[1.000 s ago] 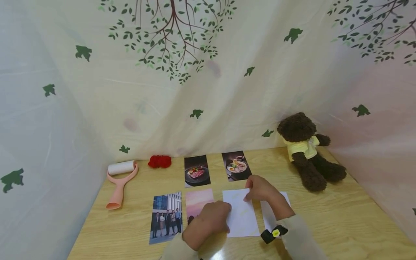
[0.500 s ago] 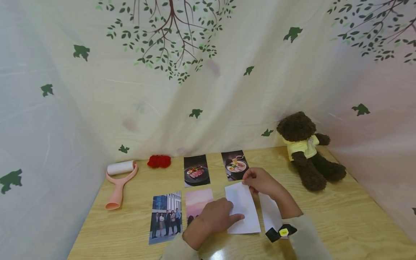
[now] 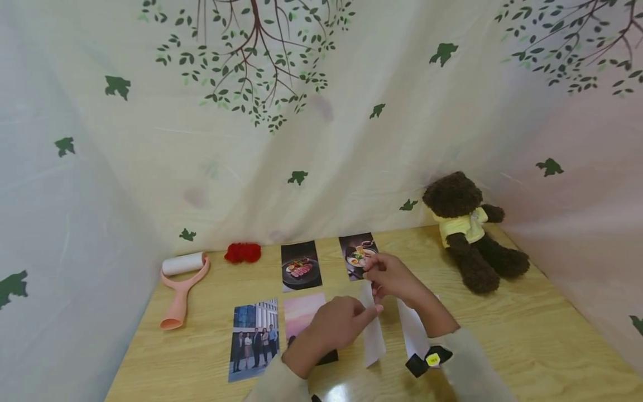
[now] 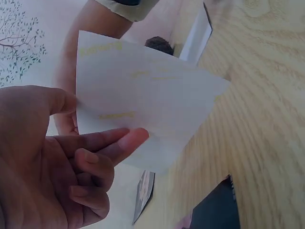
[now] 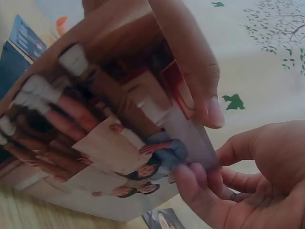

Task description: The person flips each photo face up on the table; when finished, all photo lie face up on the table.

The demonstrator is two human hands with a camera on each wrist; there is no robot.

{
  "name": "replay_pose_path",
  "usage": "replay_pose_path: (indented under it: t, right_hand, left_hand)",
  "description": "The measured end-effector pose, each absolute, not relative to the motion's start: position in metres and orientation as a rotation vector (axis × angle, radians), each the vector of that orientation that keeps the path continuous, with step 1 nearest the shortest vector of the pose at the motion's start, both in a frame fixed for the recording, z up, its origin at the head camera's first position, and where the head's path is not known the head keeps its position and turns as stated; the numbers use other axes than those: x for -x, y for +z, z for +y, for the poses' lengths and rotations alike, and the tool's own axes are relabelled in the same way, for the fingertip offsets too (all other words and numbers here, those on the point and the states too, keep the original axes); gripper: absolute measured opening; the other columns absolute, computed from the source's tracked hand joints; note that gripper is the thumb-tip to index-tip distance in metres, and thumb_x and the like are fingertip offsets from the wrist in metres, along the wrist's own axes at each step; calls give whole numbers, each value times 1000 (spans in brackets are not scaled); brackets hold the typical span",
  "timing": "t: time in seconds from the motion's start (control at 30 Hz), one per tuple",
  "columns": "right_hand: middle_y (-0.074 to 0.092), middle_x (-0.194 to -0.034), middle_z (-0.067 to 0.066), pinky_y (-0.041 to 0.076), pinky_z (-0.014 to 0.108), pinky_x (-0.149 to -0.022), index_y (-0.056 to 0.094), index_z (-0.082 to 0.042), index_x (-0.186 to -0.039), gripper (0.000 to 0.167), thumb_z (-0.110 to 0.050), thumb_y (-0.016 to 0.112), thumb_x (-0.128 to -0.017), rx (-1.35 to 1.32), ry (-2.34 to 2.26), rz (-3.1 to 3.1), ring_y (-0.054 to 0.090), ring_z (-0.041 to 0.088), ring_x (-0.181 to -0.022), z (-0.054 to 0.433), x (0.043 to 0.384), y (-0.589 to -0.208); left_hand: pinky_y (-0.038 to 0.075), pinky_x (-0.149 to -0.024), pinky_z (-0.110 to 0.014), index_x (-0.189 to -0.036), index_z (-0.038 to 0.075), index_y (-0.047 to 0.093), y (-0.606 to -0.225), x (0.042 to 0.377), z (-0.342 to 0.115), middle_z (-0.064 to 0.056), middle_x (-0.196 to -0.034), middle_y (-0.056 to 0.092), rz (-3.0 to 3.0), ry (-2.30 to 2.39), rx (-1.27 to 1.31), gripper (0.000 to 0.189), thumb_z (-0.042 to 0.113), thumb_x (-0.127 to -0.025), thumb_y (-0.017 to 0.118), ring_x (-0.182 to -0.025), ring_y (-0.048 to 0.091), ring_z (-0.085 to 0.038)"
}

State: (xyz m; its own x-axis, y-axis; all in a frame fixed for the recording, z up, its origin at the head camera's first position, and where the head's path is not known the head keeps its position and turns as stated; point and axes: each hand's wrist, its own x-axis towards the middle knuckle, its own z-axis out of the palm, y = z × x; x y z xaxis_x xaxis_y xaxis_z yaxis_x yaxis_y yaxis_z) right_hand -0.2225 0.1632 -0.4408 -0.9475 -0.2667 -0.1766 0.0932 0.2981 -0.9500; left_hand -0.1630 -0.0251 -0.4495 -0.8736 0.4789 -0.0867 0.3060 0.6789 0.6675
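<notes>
A photo print [image 3: 373, 340] stands on edge above the table, between both hands. My left hand [image 3: 334, 324] pinches it by one side, with fingers against its white back [image 4: 167, 81] in the left wrist view. My right hand [image 3: 402, 285] pinches its upper corner between thumb and fingers. The right wrist view shows its printed face [image 5: 109, 143], with several people in a room. Another print [image 3: 413, 326] lies white side up under my right forearm. Left of my hands lie a group photo [image 3: 256, 340] and a pink-sky photo [image 3: 303, 310], partly covered by my left hand.
Two food photos, one of sliced meat [image 3: 300, 268] and one of a noodle bowl [image 3: 354, 258], lie behind. A pink-handled lint roller [image 3: 183, 296] and a red fluffy item [image 3: 243, 253] are at left. A brown teddy bear [image 3: 457, 229] sits against the printed curtain [image 3: 351, 184].
The print lay flat, white side up; my right hand has lifted its far corner and both hands have raised it on edge. My left hand has gone from resting on it to pinching it.
</notes>
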Motion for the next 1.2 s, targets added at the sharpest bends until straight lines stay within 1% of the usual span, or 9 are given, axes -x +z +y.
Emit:
replay_pose_path:
  t: [0.13, 0.23, 0.37, 0.47, 0.5, 0.6, 0.83, 1.0, 1.2]
  right_hand:
    - [62, -90, 10, 61, 34, -60, 55, 6, -121, 25, -11, 61, -104, 169, -1721, 2265, 64, 17, -66, 154, 222, -443]
    - [66, -95, 13, 63, 38, -67, 57, 3, -121, 25, -16, 60, -105, 170, -1717, 2282, 68, 19, -74, 148, 220, -449]
    - [70, -103, 17, 62, 38, -76, 60, 3, -119, 26, -20, 57, -106, 177, -1641, 2346, 70, 21, -86, 146, 216, -462]
    - [72, -107, 19, 60, 38, -80, 63, 4, -119, 29, -21, 58, -105, 203, -1564, 2373, 69, 23, -92, 147, 213, -472]
    - [72, -108, 20, 59, 37, -81, 63, 4, -119, 30, -21, 58, -105, 217, -1545, 2379, 69, 23, -93, 147, 212, -475]
    - [73, -107, 21, 59, 39, -84, 64, 7, -119, 31, -21, 59, -105, 266, -1513, 2394, 70, 25, -93, 149, 211, -480]
    - [72, -108, 26, 59, 47, -88, 63, 11, -117, 30, -15, 57, -104, 329, -1529, 2450, 71, 29, -95, 150, 210, -480]
    - [72, -109, 29, 62, 46, -88, 61, 12, -119, 30, -14, 56, -105, 305, -1616, 2393, 73, 30, -95, 160, 209, -477]
    - [71, -111, 30, 63, 45, -90, 59, 13, -124, 33, -15, 58, -107, 280, -1605, 2372, 74, 26, -95, 196, 212, -462]
  left_hand:
    - [32, -45, -24, -78, 7, 77, -444, 165, -35, 10, -51, 47, 2567, 1136, -597, 57, 50, -107, 53, -43, 38, -6]
    - [29, -44, -23, -77, 8, 78, -444, 167, -41, 11, -50, 46, 2546, 1207, -554, 44, 36, -104, 58, -42, 37, -6]
    - [26, -46, -24, -61, 16, 58, -449, 166, -45, 12, -50, 41, 2576, 1171, -508, 42, 29, -101, 62, -44, 36, -6]
    - [25, -46, -25, -56, 22, 46, -455, 165, -47, 11, -49, 39, 2638, 1077, -468, 48, 29, -99, 65, -45, 36, -8]
    - [25, -46, -25, -55, 22, 46, -457, 165, -48, 11, -49, 39, 2659, 1039, -450, 49, 30, -99, 66, -45, 36, -8]
    - [27, -47, -27, -55, 21, 48, -461, 166, -49, 9, -50, 41, 2721, 919, -398, 49, 33, -98, 69, -46, 39, -10]
    - [33, -51, -30, -65, 16, 60, -461, 170, -49, 4, -59, 49, 2776, 770, -340, 40, 36, -96, 73, -53, 47, -14]
    - [34, -50, -33, -62, 15, 59, -462, 169, -46, 3, -59, 52, 2873, 682, -335, 42, 36, -94, 75, -53, 49, -16]
    - [35, -50, -34, -61, 16, 55, -460, 166, -35, 2, -60, 52, 2951, 615, -326, 43, 34, -91, 80, -53, 48, -16]
